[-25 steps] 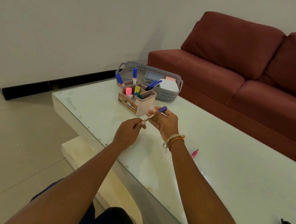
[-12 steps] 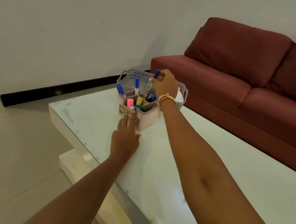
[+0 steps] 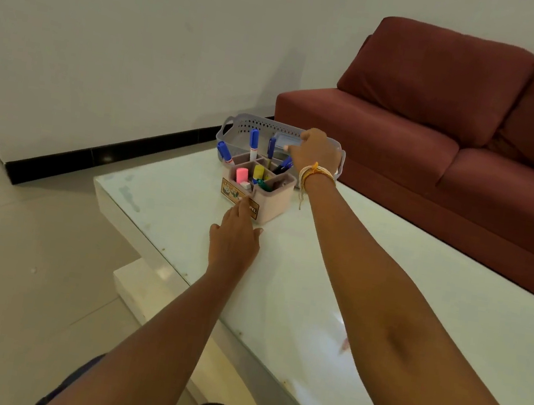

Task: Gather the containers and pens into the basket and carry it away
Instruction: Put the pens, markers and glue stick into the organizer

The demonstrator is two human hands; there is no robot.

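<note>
Just left hand point(image 3: 235, 236) touching organizer point(image 3: 271, 199), table point(image 3: 299, 276)

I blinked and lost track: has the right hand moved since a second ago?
Yes. The right hand went from above the bare table, near the person, away to the far side of the pink pen holder, over the grey basket.

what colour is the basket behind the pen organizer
Grey basket, with a perforated dot pattern, in the head view.

Desk point(image 3: 314, 296), glass-topped: pink divided organiser point(image 3: 271, 199) holding blue-capped markers point(image 3: 253, 143) and highlighters; grey perforated basket point(image 3: 242, 127) just behind. Left hand point(image 3: 236, 237) touching organiser's front; right hand point(image 3: 318, 152) above its rear. Red sofa point(image 3: 442, 131) beyond.
</note>
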